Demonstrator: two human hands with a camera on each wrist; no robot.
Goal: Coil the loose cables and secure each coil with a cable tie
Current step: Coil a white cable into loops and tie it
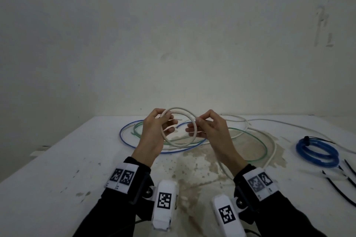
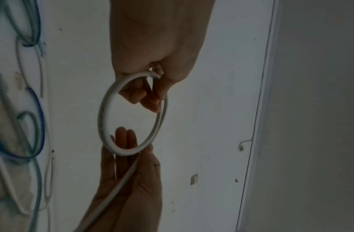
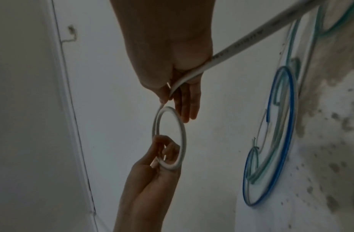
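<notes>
Head view: my left hand (image 1: 154, 132) pinches one side of the white cable (image 1: 178, 143) loop between thumb and forefinger, and my right hand (image 1: 210, 131) pinches the opposite side, the loop raised above the table (image 1: 57, 169). The cable's free length trails under my right wrist. Just beyond the hands, a loose blue cable (image 1: 123, 139) and a green cable (image 1: 264, 144) lie tangled on the stained surface. Far right, a blue coil (image 1: 317, 153) rests near black cable ties (image 1: 335, 184). Print on the white cable (image 3: 251, 39) is unreadable.
</notes>
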